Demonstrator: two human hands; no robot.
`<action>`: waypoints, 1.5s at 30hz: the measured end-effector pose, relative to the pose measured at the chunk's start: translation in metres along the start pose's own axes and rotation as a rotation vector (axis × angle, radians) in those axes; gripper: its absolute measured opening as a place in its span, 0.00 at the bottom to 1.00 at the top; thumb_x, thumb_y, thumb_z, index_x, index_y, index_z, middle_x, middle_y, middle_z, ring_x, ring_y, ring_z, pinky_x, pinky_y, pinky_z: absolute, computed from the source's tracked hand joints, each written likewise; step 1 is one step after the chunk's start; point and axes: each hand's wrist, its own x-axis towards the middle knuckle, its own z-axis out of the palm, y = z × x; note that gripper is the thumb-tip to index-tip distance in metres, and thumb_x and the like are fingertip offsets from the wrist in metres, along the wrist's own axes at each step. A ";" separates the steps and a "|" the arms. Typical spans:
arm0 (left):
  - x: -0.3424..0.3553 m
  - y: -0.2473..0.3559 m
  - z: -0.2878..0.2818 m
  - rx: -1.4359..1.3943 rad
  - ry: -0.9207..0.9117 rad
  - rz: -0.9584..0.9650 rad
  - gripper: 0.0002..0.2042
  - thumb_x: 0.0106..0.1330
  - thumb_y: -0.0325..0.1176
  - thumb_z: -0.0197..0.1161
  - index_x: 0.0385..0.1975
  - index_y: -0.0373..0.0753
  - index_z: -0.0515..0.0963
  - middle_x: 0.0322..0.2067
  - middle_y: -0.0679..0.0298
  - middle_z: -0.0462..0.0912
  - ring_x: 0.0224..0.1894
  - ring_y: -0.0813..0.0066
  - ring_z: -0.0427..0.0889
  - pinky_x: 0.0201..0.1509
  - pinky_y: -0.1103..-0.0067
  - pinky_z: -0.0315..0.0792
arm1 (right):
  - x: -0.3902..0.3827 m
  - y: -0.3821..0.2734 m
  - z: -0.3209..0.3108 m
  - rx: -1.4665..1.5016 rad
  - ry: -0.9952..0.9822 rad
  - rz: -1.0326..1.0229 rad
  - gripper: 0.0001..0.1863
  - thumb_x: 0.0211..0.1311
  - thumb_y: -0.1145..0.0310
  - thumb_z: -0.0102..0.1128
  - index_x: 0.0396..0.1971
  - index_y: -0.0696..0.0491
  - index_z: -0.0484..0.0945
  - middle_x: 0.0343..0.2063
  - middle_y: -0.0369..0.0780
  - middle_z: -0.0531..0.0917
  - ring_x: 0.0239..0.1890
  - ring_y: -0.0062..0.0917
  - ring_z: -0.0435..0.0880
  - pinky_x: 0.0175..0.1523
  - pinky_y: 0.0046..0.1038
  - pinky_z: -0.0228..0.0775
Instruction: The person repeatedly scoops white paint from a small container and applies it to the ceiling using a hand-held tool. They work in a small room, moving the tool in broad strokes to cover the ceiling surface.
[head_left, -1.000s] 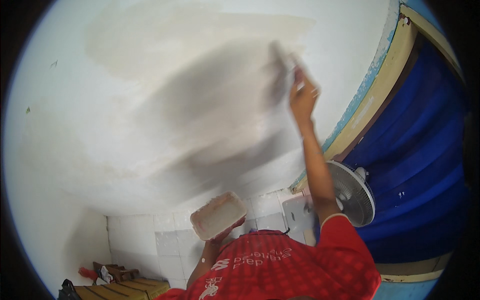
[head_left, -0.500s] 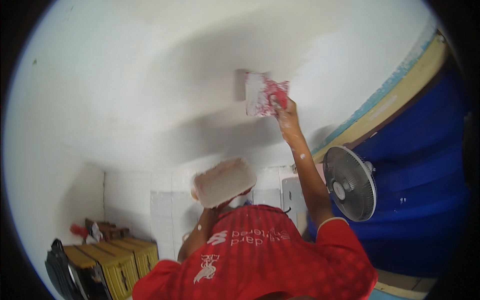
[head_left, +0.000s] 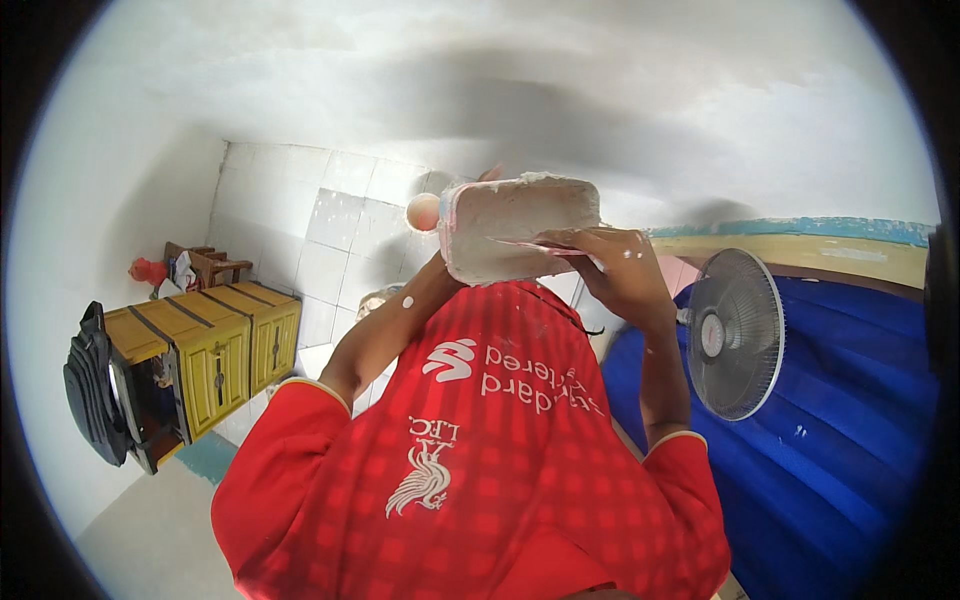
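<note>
A pale rectangular tub [head_left: 449,245] smeared with white putty [head_left: 520,212] is held up in front of my chest. My left hand [head_left: 440,277] grips it from beneath; most of the fingers are hidden behind the tub. Over the tub's right side, my right hand [head_left: 622,268] is closed on a putty scraper [head_left: 528,242]. The blade shows nearly edge-on and dips into the tub, against the putty. White spots of putty dot both forearms.
Ahead is the white wall [head_left: 620,70], with a blue and cream band [head_left: 780,240] at right. A fan [head_left: 735,335] stands right, before blue fabric [head_left: 850,400]. At left are a yellow cabinet [head_left: 225,350] and black backpack [head_left: 95,385]. A round container [head_left: 423,212] sits on floor tiles [head_left: 335,220].
My right hand has come down from the wall with the scraper, which is now in the tub. The tub sits higher in view, and the view has tipped down toward the floor.
</note>
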 end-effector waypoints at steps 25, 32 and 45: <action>-0.012 -0.016 -0.075 0.378 -0.144 0.254 0.20 0.78 0.48 0.54 0.55 0.37 0.78 0.48 0.63 0.84 0.49 0.74 0.82 0.58 0.70 0.76 | 0.042 -0.047 0.047 -0.141 -0.205 0.076 0.10 0.66 0.68 0.62 0.46 0.45 0.84 0.30 0.41 0.88 0.32 0.39 0.87 0.37 0.39 0.76; -0.013 -0.050 -0.089 -0.434 -0.054 -0.176 0.21 0.72 0.45 0.60 0.56 0.37 0.78 0.50 0.61 0.84 0.50 0.72 0.82 0.59 0.70 0.75 | 0.053 -0.050 0.045 -0.037 -0.118 0.072 0.12 0.64 0.71 0.62 0.47 0.46 0.84 0.31 0.41 0.88 0.33 0.40 0.87 0.38 0.39 0.76; -0.009 0.022 -0.069 0.338 -0.211 0.292 0.19 0.59 0.28 0.71 0.51 0.35 0.83 0.51 0.58 0.87 0.51 0.73 0.86 0.54 0.77 0.79 | 0.057 -0.055 0.055 -0.054 -0.227 0.135 0.14 0.64 0.68 0.64 0.49 0.44 0.83 0.29 0.44 0.87 0.34 0.42 0.86 0.39 0.39 0.76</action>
